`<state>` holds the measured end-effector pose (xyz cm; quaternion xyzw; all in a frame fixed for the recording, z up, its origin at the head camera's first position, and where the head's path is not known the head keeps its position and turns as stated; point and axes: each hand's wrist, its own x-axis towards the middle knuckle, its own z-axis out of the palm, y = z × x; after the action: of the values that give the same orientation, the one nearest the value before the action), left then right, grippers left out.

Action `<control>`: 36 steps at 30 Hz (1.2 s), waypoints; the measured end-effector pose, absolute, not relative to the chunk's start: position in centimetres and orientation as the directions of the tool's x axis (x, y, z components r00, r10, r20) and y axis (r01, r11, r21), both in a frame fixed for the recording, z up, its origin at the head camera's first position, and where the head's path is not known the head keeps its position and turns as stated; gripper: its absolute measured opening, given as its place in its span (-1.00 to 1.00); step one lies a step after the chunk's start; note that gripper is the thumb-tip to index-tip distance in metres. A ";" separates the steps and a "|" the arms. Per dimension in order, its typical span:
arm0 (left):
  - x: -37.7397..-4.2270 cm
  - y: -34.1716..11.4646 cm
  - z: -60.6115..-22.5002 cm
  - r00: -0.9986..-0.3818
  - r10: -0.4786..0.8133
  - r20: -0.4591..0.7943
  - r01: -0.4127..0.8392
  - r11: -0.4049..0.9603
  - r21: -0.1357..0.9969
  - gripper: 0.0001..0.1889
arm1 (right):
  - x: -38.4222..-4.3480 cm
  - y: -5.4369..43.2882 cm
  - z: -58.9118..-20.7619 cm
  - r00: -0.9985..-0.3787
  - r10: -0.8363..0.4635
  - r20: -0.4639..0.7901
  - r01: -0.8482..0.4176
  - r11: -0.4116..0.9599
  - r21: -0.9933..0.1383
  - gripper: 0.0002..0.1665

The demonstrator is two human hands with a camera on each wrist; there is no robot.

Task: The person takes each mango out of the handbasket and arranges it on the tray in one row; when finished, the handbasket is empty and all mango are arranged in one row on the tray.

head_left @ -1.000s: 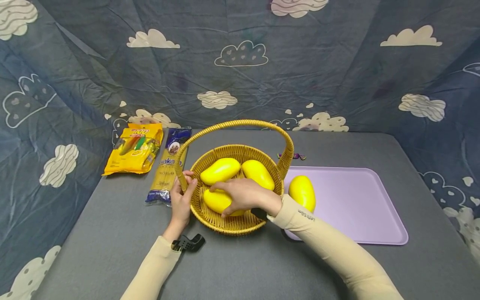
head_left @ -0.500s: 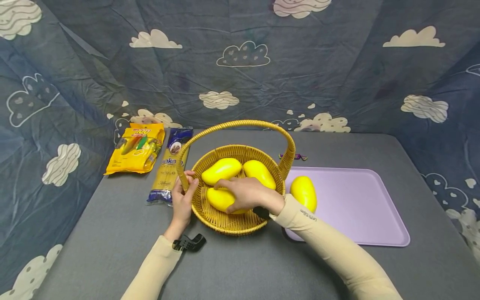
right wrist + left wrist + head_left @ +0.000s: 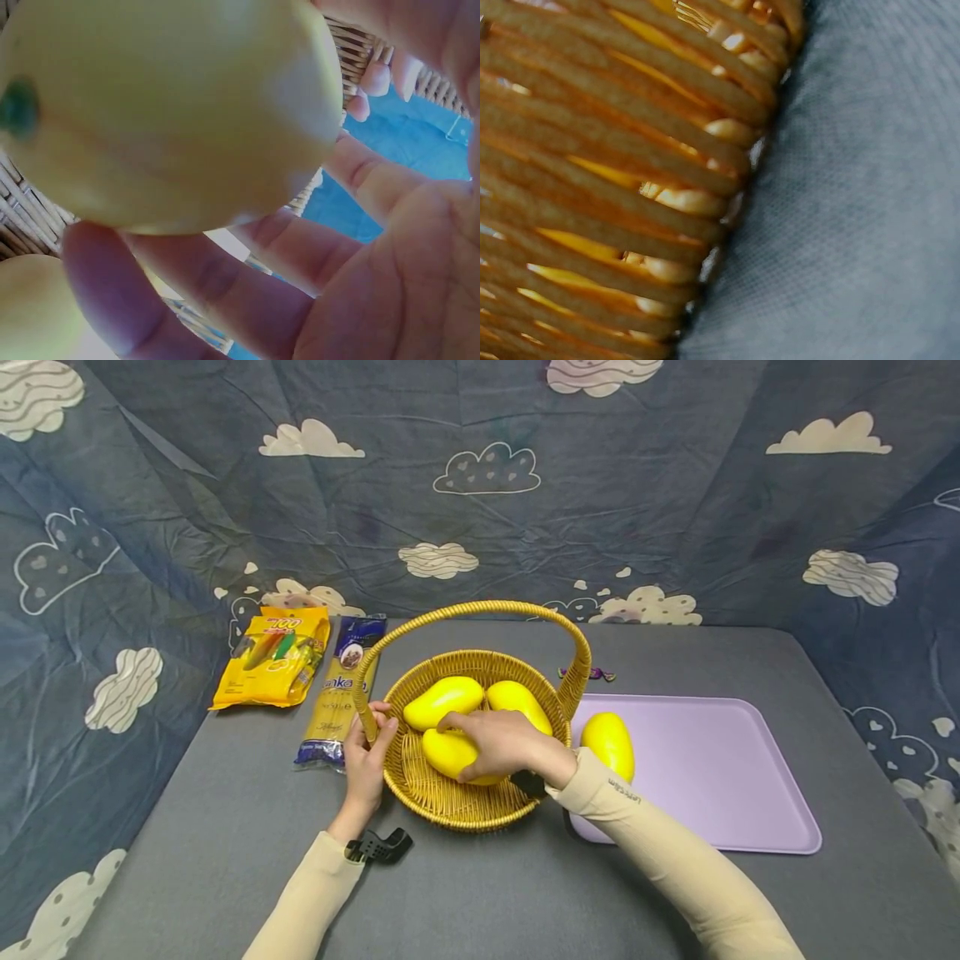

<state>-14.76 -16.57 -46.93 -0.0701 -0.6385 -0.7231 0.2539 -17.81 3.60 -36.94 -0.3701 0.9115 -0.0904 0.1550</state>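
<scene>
In the head view a golden wicker basket (image 3: 450, 810) with a tall arched handle (image 3: 480, 607) stands mid-table. My right hand (image 3: 513, 745) reaches inside and grips a yellow mango (image 3: 448, 753), thumb on its near side and fingers over its far side. The right wrist view shows this mango (image 3: 172, 112) up close, fingers curved around it. Two more mangoes lie behind it in the basket, one at the left (image 3: 444, 702) and one at the right (image 3: 519, 703), partly covered by the hand. My left hand (image 3: 367, 758) holds the basket's left rim at the handle's foot.
A lilac tray (image 3: 712, 777) lies to the right with one mango (image 3: 607, 745) at its left end. Left of the basket are a pasta packet (image 3: 330, 718) and a yellow bag (image 3: 273, 656). A small purple-wrapped candy (image 3: 596, 674) lies behind the tray.
My right hand has moved a little to the right within the basket, and the mango in its grip has shifted right with it. The left hand stays at the rim.
</scene>
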 end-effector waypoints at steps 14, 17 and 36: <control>-14.8 -16.5 -46.9 -0.859 -0.279 0.428 0.464 -0.075 0.883 -0.80 | -18.0 4.8 -36.0 -0.719 -0.684 -0.124 -0.591 0.696 -0.408 -0.19; -14.8 -16.5 -47.0 -0.859 -0.280 0.429 0.464 -0.072 0.883 -0.80 | -17.9 5.2 -35.7 -0.728 -0.679 -0.093 -0.582 0.684 -0.439 -0.18; -14.8 -16.5 -47.0 -0.855 -0.281 0.435 0.469 -0.062 0.881 -0.80 | -16.9 7.1 -35.3 -0.794 -0.597 0.118 -0.550 0.622 -0.557 -0.18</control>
<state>-14.75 -16.47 -47.01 -0.0738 -0.6340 -0.7251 0.2586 -16.92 7.15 -35.28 -0.3187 0.8997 -0.2958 0.0390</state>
